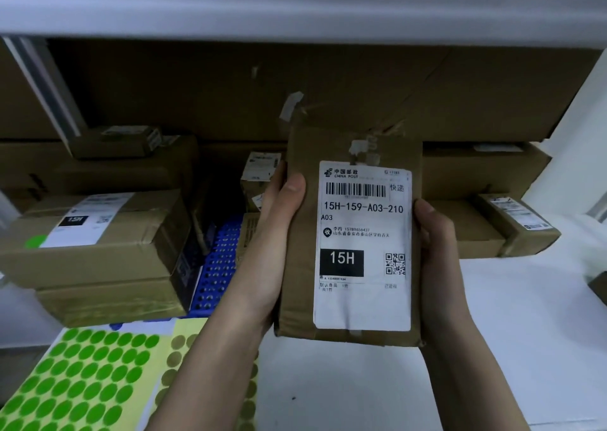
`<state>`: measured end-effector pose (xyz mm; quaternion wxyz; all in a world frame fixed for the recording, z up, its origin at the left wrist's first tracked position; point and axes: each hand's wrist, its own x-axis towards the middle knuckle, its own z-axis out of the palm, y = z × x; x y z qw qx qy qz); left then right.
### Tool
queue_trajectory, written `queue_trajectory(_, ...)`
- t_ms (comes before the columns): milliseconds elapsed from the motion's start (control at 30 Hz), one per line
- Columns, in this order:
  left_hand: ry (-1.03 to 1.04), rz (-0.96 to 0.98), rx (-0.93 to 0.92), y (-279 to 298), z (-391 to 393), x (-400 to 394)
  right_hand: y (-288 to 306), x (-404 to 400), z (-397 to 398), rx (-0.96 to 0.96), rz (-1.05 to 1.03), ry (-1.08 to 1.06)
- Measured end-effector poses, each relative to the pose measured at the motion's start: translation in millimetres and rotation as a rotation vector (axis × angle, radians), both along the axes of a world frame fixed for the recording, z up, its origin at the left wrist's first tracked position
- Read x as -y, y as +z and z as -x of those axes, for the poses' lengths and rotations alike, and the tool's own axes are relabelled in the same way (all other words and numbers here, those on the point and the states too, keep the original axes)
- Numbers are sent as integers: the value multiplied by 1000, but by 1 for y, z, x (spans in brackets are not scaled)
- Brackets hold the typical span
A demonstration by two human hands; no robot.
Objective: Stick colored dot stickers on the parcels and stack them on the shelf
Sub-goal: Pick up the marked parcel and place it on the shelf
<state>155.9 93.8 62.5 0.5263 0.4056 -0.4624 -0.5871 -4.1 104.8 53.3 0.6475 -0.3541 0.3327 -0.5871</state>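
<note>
I hold a flat brown cardboard parcel upright in front of me, its white shipping label marked 15H facing the camera. My left hand grips its left edge with the thumb on the front. My right hand grips its right edge, thumb on the front too. No dot sticker shows on this parcel's face. A sheet of green dot stickers lies at the lower left on the white surface, with an olive-coloured dot sheet beside it, partly under my left forearm.
A parcel with a green dot sits stacked on another box at the left. A blue dotted sheet leans behind my left wrist. More cardboard boxes fill the back and right. The white surface lies below the parcel.
</note>
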Motion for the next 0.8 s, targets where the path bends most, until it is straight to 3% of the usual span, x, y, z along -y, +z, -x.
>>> queue_trajectory(333, 65, -25, -28, -13, 6, -3, -16, 3, -3, -193, 39, -85)
queue_trajectory(500, 168, -78, 9, -35, 17, -3, -38, 4, 4, -143, -117, -28)
queue_trajectory(800, 97, -445, -50, -99, 39, -18, -94, -6, 19, -185, -349, -13)
